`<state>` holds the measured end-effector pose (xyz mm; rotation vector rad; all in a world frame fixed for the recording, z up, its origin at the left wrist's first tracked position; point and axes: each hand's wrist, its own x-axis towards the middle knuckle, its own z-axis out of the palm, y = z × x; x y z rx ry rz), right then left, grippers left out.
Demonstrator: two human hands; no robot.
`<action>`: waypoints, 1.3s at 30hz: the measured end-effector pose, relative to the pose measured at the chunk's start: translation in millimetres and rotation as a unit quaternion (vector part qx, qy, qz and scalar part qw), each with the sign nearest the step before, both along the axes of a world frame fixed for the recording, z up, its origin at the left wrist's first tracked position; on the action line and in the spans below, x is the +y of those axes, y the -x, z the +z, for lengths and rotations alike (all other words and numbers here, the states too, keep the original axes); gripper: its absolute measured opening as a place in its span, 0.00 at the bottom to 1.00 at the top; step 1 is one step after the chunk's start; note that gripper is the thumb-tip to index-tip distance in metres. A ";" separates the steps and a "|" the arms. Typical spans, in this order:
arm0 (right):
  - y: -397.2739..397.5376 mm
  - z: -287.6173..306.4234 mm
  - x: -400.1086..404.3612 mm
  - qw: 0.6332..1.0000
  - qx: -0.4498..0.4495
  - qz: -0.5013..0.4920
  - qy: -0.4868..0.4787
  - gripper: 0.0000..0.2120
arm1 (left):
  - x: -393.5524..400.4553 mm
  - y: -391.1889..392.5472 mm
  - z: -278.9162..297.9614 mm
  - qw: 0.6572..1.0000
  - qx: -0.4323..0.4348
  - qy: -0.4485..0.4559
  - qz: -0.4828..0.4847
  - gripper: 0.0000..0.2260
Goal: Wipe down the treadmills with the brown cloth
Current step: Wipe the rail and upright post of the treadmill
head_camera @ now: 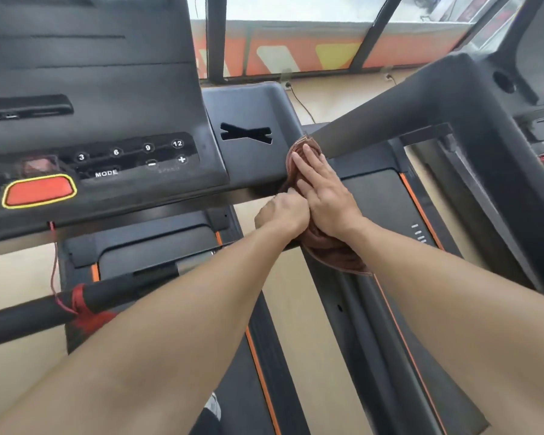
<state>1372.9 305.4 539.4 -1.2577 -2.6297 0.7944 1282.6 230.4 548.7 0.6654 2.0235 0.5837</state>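
Right hand (322, 188) lies flat, fingers straight, pressing the brown cloth (333, 249) onto the handrail just right of the treadmill console (107, 127). Left hand (281, 211) grips the cloth's edge with curled fingers. Loose end dangles, so it could easily slip off mid-wipe.

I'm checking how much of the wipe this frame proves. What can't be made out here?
- Head view: the handrail under the brown cloth, covered by cloth and right hand.
- Left hand fingertips, tucked beneath the right hand.
- Console left side, cut by the frame edge.

Your head camera looked forward and down, close over the treadmill console (107, 127). Single view only. Wide-angle distortion bent the edges.
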 end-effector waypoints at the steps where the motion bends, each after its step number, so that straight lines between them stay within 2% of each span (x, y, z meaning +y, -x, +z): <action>1: -1.4 -0.7 0.7 1.000 0.015 -0.006 0.012 0.24 | -4.7 -6.6 1.3 0.998 0.054 -0.001 -0.017 0.26; 6: -41.0 -3.0 -23.4 0.984 0.078 -0.101 0.126 0.24 | -32.7 -46.2 -11.6 0.963 0.239 -0.062 -0.109 0.24; 9: -92.1 -5.9 -57.9 0.973 0.098 -0.130 0.165 0.23 | -56.4 -84.4 -23.1 0.946 0.267 -0.108 -0.150 0.28; 11: -128.0 -12.6 -83.1 0.975 0.079 -0.103 0.180 0.23 | -80.7 -120.3 -29.1 0.952 0.226 -0.156 -0.137 0.29; 13: -161.3 -14.0 -109.4 0.954 0.121 -0.139 0.238 0.26 | -111.1 -155.8 -32.4 0.969 0.123 -0.197 -0.085 0.30; 15: -188.9 -12.4 -133.5 0.943 0.142 -0.153 0.258 0.26 | -143.4 -186.4 -39.1 0.975 0.040 -0.213 -0.038 0.31; 17: -215.6 -12.5 -154.8 0.950 0.129 -0.132 0.252 0.28 | -176.7 -214.6 -43.8 0.977 -0.004 -0.212 -0.010 0.32; 21: -269.6 -11.9 -199.6 0.967 0.094 -0.095 0.216 0.33 | -238.0 -278.2 -50.1 0.973 -0.041 -0.221 0.057 0.29; 25: -317.1 -10.1 -244.6 0.989 0.048 0.007 0.137 0.37 | -274.9 -321.1 -58.1 0.964 -0.033 -0.196 0.176 0.14; 27: -330.7 -10.2 -255.5 0.993 0.019 0.053 0.105 0.36 | -281.9 -329.7 -61.7 0.951 -0.055 -0.193 0.236 0.13; 33: -311.4 -9.7 -243.7 0.994 0.007 0.052 0.099 0.32 | -252.6 -337.1 -71.7 0.931 -0.195 -0.237 0.195 0.22; 39: -219.1 -4.6 -179.9 0.998 0.018 0.022 0.048 0.29 | -174.0 -245.2 -79.4 0.921 -0.243 -0.226 0.203 0.26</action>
